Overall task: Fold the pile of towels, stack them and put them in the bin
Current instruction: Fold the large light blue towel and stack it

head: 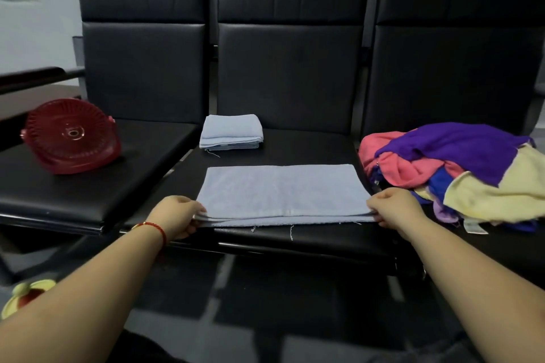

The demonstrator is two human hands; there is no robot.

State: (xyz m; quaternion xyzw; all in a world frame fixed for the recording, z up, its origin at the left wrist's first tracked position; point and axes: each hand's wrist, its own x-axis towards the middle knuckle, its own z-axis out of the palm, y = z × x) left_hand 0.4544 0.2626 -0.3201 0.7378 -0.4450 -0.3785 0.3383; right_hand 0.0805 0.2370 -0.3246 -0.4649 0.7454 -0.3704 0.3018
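Both forearms are reaching out from the bottom of the view, and my left hand (180,215) is pinching the near left corner of the light blue towel (280,193), thumb underneath and fingers curled over the layered edge. My right hand (393,206) is doing the same at the near right corner, fingers curled tight around the fabric. I'm wearing a red string bracelet (153,228) on my left wrist.

I'm holding that towel flat on the middle seat (295,147) of a black padded bench, lying as a wide rectangle with several layers showing along the near edge and a few loose threads hanging off it. Behind it on the same seat, close to the backrest, a folded blue towel (231,132) is sitting as a neat small block, well apart from the one I'm gripping.

Off to my right, the pile of towels (460,168) is sprawling over the right seat, pink, purple, deep blue and pale yellow all tangled together, its edge just beside my right hand. Over on the left seat (88,186), a red basket (70,135) is lying tipped so its slotted underside is facing me. Down at the lower left corner, a yellow and red object (26,295) is peeking in; I cannot tell what it is.
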